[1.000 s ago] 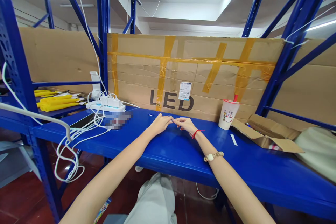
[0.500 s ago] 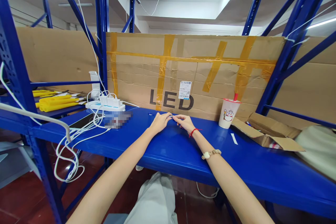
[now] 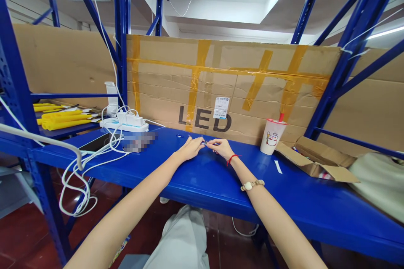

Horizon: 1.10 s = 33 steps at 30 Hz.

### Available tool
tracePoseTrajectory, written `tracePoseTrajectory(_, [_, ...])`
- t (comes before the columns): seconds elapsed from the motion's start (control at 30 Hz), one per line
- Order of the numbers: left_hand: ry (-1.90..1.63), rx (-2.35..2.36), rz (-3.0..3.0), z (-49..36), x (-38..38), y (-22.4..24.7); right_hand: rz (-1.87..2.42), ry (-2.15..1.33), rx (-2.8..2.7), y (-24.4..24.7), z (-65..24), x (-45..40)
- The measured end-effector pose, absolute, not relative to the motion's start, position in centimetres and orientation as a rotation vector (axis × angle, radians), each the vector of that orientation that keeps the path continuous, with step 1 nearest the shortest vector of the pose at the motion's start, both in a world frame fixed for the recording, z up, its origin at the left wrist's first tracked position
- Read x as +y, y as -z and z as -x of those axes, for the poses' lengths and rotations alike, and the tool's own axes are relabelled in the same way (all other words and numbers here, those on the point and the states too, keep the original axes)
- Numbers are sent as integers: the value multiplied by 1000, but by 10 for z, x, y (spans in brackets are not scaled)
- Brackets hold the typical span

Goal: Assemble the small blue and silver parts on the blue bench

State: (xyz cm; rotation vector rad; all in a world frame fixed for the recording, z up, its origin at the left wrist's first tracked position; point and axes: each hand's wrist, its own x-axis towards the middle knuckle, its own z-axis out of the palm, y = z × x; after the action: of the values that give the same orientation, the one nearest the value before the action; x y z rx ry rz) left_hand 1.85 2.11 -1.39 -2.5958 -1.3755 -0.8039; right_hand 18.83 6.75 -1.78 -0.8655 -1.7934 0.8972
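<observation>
Over the blue table (image 3: pixel 202 176), my left hand (image 3: pixel 190 149) and my right hand (image 3: pixel 221 148) meet fingertip to fingertip. Between them is a small, thin, dark and silvery object (image 3: pixel 203 143), too small to make out. Both hands have their fingers pinched on it. A red string and a beaded bracelet circle my right wrist and forearm. Just behind my left hand, a small dark blue piece (image 3: pixel 179 136) lies on the table near the cardboard.
A cup with a red straw (image 3: pixel 272 136), a white strip (image 3: pixel 278 167) and an open carton (image 3: pixel 315 159) stand or lie at right. At left are a power strip (image 3: pixel 109 124), tangled white cables (image 3: pixel 78 189), a phone (image 3: pixel 96 142) and yellow-handled tools (image 3: pixel 66 121). Taped cardboard (image 3: pixel 158 88) rises behind.
The view has shifted slightly. My fingertips have drawn a little apart, and more of the small object shows between them.
</observation>
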Motion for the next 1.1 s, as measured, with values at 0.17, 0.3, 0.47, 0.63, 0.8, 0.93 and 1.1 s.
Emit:
tracePoseTrajectory(0.17, [744,-1322,2579,-20,22,16,877,-887,-1825,19,-194,68])
tracePoseTrajectory(0.3, [697,-1253,2569,-17,25,18,891,-874,-1875,20,-196,66])
tracePoseTrajectory(0.47, [766,-1242,2532,-17,26,19,855,-861,-1874,20,-196,66])
tracePoseTrajectory(0.63, [830,-1222,2476,-16,26,18,832,-874,-1858,19,-194,66])
tracePoseTrajectory(0.8, [872,-1199,2428,-15,27,18,834,-890,-1835,17,-191,61])
tracePoseTrajectory(0.93, [869,-1205,2434,-15,27,16,868,-921,-1809,13,-188,55])
tracePoseTrajectory(1.1, [938,-1253,2482,-16,27,14,924,-1009,-1764,12,-187,54])
